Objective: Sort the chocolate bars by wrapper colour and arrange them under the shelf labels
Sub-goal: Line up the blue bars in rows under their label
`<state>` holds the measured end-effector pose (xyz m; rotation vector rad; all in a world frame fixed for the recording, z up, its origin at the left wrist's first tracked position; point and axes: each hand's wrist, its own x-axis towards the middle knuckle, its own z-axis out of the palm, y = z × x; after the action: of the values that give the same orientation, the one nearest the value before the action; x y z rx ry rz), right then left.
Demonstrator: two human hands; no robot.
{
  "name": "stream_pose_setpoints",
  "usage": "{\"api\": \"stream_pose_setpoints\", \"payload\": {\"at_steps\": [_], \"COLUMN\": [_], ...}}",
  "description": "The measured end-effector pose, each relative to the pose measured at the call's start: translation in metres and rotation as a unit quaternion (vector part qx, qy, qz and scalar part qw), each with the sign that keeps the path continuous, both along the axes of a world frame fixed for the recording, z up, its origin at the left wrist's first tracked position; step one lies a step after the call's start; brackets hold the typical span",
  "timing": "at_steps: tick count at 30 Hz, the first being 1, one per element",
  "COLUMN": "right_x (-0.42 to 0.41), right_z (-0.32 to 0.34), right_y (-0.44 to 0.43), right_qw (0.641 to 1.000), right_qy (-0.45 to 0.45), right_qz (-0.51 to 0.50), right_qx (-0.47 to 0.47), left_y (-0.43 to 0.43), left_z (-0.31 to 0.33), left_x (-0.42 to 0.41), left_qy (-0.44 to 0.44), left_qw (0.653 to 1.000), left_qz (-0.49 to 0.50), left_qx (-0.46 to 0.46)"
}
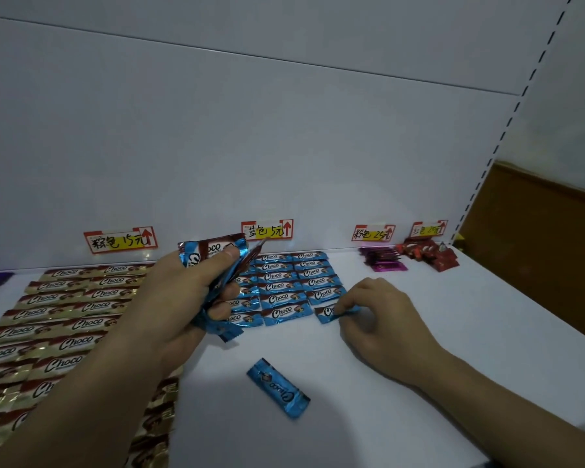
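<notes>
Head view. Four labels were posted along the back of the shelf [419, 383]. Under the brown label [120, 240], the gold bars [65, 319] lay in two long columns; I could not count them, as your arm covered part.

Under the blue label [267, 230], blue bars stood in three columns: six in the middle, six on the right, the left one partly hidden.

Your right hand [379, 319] pinched the sixth blue bar [328, 314] with curled fingertips at the foot of the right column. Your left hand [183, 298] was clamped on a bundle of blue bars [213, 251], number unclear. One loose blue bar [277, 388] lay near the front.

The pink pile [382, 260] and red pile [429, 255] sat unarranged under their labels. I judged the blue section about half done.
</notes>
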<state>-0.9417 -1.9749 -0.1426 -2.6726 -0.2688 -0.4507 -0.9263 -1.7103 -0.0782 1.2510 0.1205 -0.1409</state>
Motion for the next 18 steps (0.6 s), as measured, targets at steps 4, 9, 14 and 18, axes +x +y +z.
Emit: {"api": "stream_pose_setpoints", "payload": {"at_steps": [4,9,14,18], "right_x": [0.002,0.005,0.003,-0.005], "right_z": [0.001,-0.001,-0.002,0.003], "right_y": [0.003,0.002,0.002,0.020], "right_qw": [1.000,1.000,0.999,0.984], "right_qy": [0.003,0.001,-0.047,-0.018], "right_qz": [0.006,0.007,0.025,0.154], "right_qx": [0.001,-0.004,-0.011,-0.088], "left_y": [0.000,0.001,0.001,0.001], "left_z": [0.000,-0.002,-0.002,0.000], "left_x": [-0.001,0.001,0.002,0.001], "left_qy": [-0.050,-0.070,-0.062,-0.015], "left_qw": [0.998,0.997,0.998,1.000], "left_qz": [0.000,0.006,0.001,0.007], "left_qx": [0.023,0.032,0.023,0.014]}}
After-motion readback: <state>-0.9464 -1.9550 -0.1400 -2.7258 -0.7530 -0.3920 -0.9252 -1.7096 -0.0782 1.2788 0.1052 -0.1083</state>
